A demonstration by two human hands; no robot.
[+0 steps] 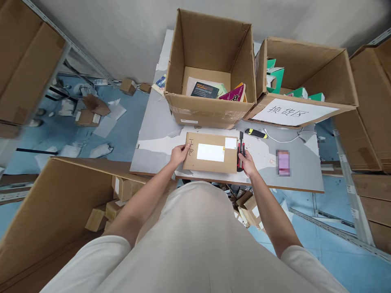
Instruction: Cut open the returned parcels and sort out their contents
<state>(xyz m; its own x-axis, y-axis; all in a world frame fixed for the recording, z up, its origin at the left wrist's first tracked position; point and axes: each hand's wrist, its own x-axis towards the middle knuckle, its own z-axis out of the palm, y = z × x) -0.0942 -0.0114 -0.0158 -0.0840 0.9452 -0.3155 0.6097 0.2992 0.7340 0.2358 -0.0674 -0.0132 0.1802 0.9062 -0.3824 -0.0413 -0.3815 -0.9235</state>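
Note:
A flat cardboard box [210, 166] lies on the table in front of me, with a white label and handwriting on its top. My left hand [181, 154] grips its left edge, thumb on top. At the box's right edge, my right hand [247, 162] is closed round a red and black utility knife [240, 155], which points away from me. Whether that hand also touches the box I cannot tell. Just beyond it lies a yellow and black utility knife [256, 133].
A large open carton [210, 110] holding books stands behind the box. Right of it, another carton [256, 114] holds green-and-white packages. A blurred pink item [284, 163] and a white cable [281, 140] lie on the table [305, 179]. A big carton [61, 195] with small boxes stands lower left.

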